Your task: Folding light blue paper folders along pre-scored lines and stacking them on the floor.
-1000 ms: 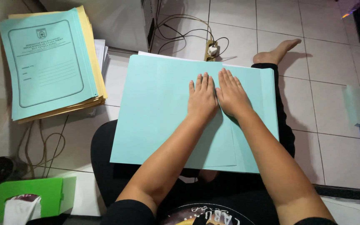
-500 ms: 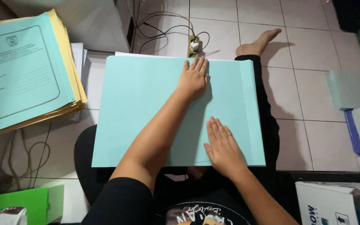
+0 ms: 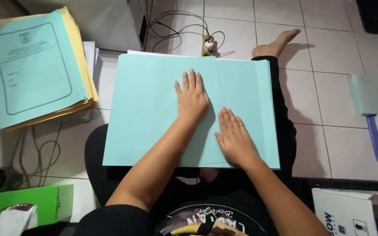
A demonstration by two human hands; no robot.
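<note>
Pressing flat with open palms, the left hand [image 3: 192, 98] and right hand [image 3: 235, 140] grip nothing on the light-blue paper folder [image 3: 149, 109].

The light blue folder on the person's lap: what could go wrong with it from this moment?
1. The light blue folder lies across the lap, its left part past the knee and unsupported, so it may tip or bend there.
2. The left hand and right hand press beside the crease; uneven pressure could set it crooked.
3. White sheets show at the top edge and might slide out.
</note>
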